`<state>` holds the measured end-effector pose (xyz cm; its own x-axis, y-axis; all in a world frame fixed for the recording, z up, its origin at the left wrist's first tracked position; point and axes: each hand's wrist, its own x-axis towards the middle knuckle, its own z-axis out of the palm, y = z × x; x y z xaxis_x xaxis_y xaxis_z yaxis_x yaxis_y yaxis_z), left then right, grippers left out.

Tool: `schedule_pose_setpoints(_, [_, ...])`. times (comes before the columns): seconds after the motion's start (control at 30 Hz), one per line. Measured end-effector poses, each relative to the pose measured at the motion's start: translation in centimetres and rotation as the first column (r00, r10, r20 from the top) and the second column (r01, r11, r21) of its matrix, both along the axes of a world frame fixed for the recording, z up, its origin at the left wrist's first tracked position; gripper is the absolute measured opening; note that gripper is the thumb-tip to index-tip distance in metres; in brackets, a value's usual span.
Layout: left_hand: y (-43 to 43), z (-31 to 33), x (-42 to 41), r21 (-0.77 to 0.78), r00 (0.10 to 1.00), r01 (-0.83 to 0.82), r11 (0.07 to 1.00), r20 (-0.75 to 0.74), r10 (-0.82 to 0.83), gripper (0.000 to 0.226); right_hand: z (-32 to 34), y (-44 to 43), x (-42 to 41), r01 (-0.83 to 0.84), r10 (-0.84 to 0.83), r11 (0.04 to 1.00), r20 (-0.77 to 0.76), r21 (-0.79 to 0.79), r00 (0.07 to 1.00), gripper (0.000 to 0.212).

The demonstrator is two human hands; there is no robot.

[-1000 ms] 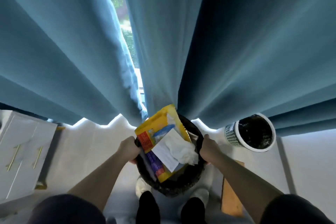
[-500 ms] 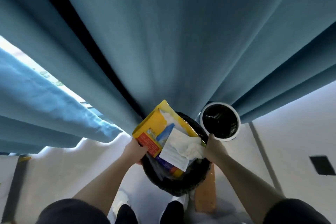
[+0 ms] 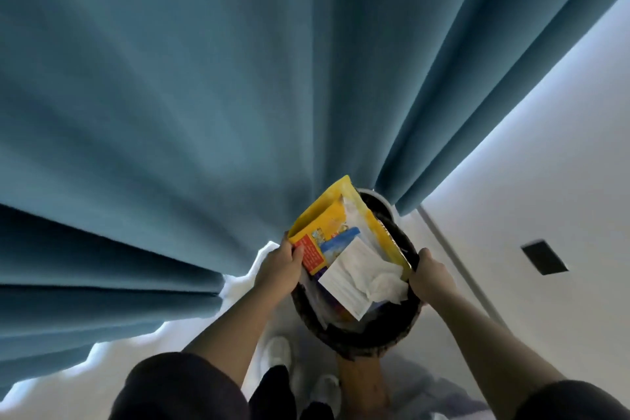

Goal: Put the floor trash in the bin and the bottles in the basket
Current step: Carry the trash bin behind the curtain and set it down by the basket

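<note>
I carry a dark round basket (image 3: 361,339) in front of me at waist height. My left hand (image 3: 278,269) grips its left rim and my right hand (image 3: 431,274) grips its right rim. Inside it stands a yellow snack bag (image 3: 327,220) with red and blue print, and white crumpled paper (image 3: 361,278) lies on top. Just beyond the basket, a white bin (image 3: 383,201) with a black liner stands on the floor by the curtain; the basket and the yellow bag cover most of it.
Blue curtains (image 3: 204,95) hang ahead and fill most of the view. A white wall (image 3: 545,181) with a dark socket plate (image 3: 544,256) is on the right. A brown wooden piece (image 3: 363,382) lies on the floor under the basket, beside my white shoes (image 3: 278,353).
The view has swung to the right, and the basket I carry has come over the white bin, which now shows only as a rim behind it. Both hands keep their grip.
</note>
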<state>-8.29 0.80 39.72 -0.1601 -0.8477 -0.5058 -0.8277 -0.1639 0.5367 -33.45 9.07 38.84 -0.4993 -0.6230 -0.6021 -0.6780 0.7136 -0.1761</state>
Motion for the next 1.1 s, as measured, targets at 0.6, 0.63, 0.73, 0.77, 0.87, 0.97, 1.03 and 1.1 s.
schedule_pose_setpoints(0.6, [-7.9,-9.8,-32.5,0.168,0.911,0.395,0.903,-0.2,-0.362,0.016,-7.0,5.3,-22.0,0.754,-0.757,0.653,-0.021,-0.077,0.653,0.025])
schedule_pose_setpoints(0.63, [-7.7,-11.3,-33.6,0.195,0.908,0.401,0.895,-0.213,-0.36,0.023,-8.2,5.6,-22.3,0.784,-0.788,0.615,-0.02,-0.08,0.616,0.026])
schedule_pose_setpoints(0.73, [-6.8,-16.5,-36.0,0.277,0.904,0.417,0.866,-0.226,-0.363,0.035,-12.5,6.7,-22.5,0.875,-0.879,0.474,0.01,-0.097,0.477,0.033])
schedule_pose_setpoints(0.77, [-6.3,-17.6,-36.4,0.308,0.905,0.419,0.854,-0.214,-0.367,0.035,-14.1,6.9,-22.4,0.904,-0.907,0.415,0.032,-0.104,0.42,0.034])
schedule_pose_setpoints(0.87, [-4.8,-20.6,-37.0,0.402,0.93,0.367,0.839,-0.163,-0.329,0.026,-18.8,7.2,-21.6,0.97,-0.962,0.234,0.132,-0.06,0.24,0.027])
schedule_pose_setpoints(0.97, [-3.8,-24.8,-37.6,0.421,0.936,0.347,0.838,-0.096,-0.34,0.023,-24.1,7.0,-21.1,0.992,-0.97,0.126,0.207,-0.029,0.129,0.033])
schedule_pose_setpoints(1.03, [-3.8,-27.7,-38.2,0.397,0.933,0.347,0.85,-0.056,-0.355,0.02,-27.5,6.8,-20.8,0.998,-0.966,0.063,0.249,-0.032,0.069,0.034])
schedule_pose_setpoints(1.1, [-3.9,-30.6,-38.7,0.366,0.93,0.349,0.863,-0.021,-0.368,0.02,-30.6,6.5,-20.5,0.999,-0.965,0.01,0.26,-0.037,0.02,0.033])
